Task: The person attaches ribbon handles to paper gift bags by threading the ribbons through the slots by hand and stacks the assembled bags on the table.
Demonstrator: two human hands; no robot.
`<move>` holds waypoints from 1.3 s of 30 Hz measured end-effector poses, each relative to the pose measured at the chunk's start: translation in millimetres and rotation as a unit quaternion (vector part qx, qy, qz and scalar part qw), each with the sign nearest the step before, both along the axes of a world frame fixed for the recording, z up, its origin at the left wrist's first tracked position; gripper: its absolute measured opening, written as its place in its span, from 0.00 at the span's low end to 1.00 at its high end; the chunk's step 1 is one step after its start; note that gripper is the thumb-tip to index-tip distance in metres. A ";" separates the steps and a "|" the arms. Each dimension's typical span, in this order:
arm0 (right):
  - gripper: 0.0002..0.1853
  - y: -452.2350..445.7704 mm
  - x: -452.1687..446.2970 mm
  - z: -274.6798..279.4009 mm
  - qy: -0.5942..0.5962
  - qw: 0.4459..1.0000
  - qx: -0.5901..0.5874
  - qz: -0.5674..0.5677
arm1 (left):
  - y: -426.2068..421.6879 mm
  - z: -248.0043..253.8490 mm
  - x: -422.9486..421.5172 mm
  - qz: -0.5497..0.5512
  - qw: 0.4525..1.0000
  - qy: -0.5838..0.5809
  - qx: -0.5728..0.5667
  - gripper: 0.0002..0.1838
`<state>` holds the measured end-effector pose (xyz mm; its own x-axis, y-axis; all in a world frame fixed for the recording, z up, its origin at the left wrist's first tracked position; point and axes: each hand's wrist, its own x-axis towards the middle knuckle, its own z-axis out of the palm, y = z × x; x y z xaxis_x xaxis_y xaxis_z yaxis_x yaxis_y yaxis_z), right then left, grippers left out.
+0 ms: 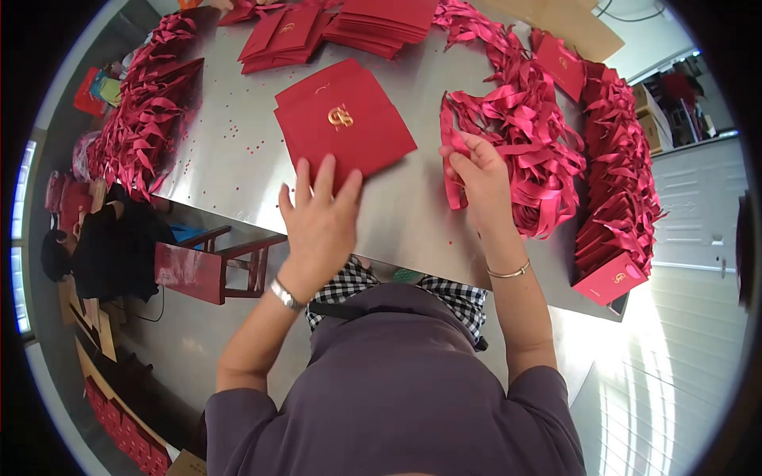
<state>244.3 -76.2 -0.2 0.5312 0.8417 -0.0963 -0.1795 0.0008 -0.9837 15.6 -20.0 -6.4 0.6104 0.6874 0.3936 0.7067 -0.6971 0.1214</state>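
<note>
My left hand [321,214] lies with spread fingers on the lower edge of a small stack of red paper bags [345,123], the top one bearing a gold emblem. To the right, my right hand [479,170] pinches a red ribbon [455,193] between thumb and fingers. The ribbon hangs down beside a big tangled heap of red ribbons [540,159], just right of that hand. Whether it is still tangled with the heap, I cannot tell.
More stacks of red bags [286,36] stand at the table's far side. A long row of ribboned bags [619,182] runs along the right edge, another ribboned pile [147,119] along the left. A wooden stool [190,270] stands left of the metal table [230,178].
</note>
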 end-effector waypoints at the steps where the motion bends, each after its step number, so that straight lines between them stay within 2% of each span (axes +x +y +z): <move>1: 0.16 -0.8 -0.4 -0.9 0.001 1.000 0.001 0.003 | -12.4 4.5 -2.9 -0.005 0.999 0.014 -0.035 0.25; 4: 0.13 -3.4 -5.7 -6.1 0.070 0.996 0.011 0.045 | -25.1 -0.8 -8.1 -0.021 0.997 0.017 -0.070 0.25; 5: 0.13 -3.9 -10.6 -6.6 0.050 0.997 -0.011 0.053 | -25.6 0.9 -8.0 -0.017 0.997 0.017 -0.071 0.25; 7: 0.11 -5.1 -21.8 -0.9 0.015 0.996 -0.052 0.070 | -19.1 6.8 -4.4 -0.020 0.997 -0.068 -0.040 0.26; 10: 0.09 -3.0 -33.2 -15.3 -0.033 0.997 -0.036 0.060 | 17.0 19.2 16.0 -0.011 0.992 -0.123 0.034 0.26; 11: 0.09 0.1 -34.5 -16.9 -0.034 0.997 -0.033 0.060 | 31.4 24.7 26.8 0.004 0.991 -0.115 0.063 0.25; 13: 0.08 1.7 -36.8 -20.9 -0.077 0.996 -0.020 0.049 | 65.1 23.0 43.0 -0.040 0.991 -0.112 0.062 0.24; 14: 0.08 4.1 -37.6 -26.2 -0.079 0.995 -0.019 0.050 | 71.0 26.5 50.5 -0.022 0.998 -0.067 -0.006 0.21; 15: 0.08 7.0 -38.3 -33.0 -0.096 0.995 0.001 0.041 | 74.7 31.2 54.9 -0.022 0.997 -0.069 -0.006 0.21; 17: 0.08 7.3 -36.9 -32.6 -0.113 0.993 0.021 0.032 | 79.1 38.1 60.2 -0.009 0.992 0.028 -0.126 0.18; 18: 0.08 5.3 -36.0 -27.3 -0.090 0.996 0.002 0.030 | 80.7 35.9 59.2 -0.010 0.991 0.029 -0.127 0.18; 20: 0.08 3.0 -37.1 -15.6 -0.064 0.997 -0.018 0.026 | 83.2 31.3 55.1 -0.024 0.989 -0.067 -0.133 0.16; 21: 0.07 2.3 -38.2 -10.2 -0.049 0.998 -0.012 0.020 | 81.3 30.1 54.6 -0.024 0.988 -0.065 -0.135 0.16; 23: 0.07 2.6 -40.6 -8.9 -0.034 0.999 -0.010 0.016 | 73.5 28.3 52.1 -0.059 0.984 -0.148 -0.082 0.16; 25: 0.07 8.5 -44.0 -11.4 -0.111 0.991 0.067 -0.014 | 70.1 24.3 51.7 -0.079 0.981 -0.163 -0.075 0.15; 27: 0.08 15.4 -43.8 -18.4 -0.142 0.988 0.057 -0.021 | 66.5 21.8 52.4 -0.099 0.977 -0.179 -0.067 0.14; 32: 0.10 18.6 -52.7 -19.2 -0.229 0.970 0.052 -0.059 | 57.3 25.0 53.3 -0.081 0.968 -0.170 -0.165 0.13; 33: 0.09 17.2 -53.0 -13.5 -0.271 0.961 0.020 -0.048 | 57.8 27.3 53.1 -0.081 0.968 -0.170 -0.168 0.13; 35: 0.09 16.3 -54.0 -12.6 -0.312 0.949 -0.014 -0.036 | 62.1 30.3 51.9 -0.067 0.936 -0.164 -0.304 0.12; 38: 0.08 19.0 -57.7 -16.2 -0.300 0.951 -0.006 -0.072 | 71.9 23.8 47.6 -0.092 0.919 -0.179 -0.338 0.13; 39: 0.08 19.4 -58.7 -14.0 -0.339 0.937 -0.004 -0.079 | 72.0 23.1 46.8 -0.090 0.919 -0.180 -0.339 0.13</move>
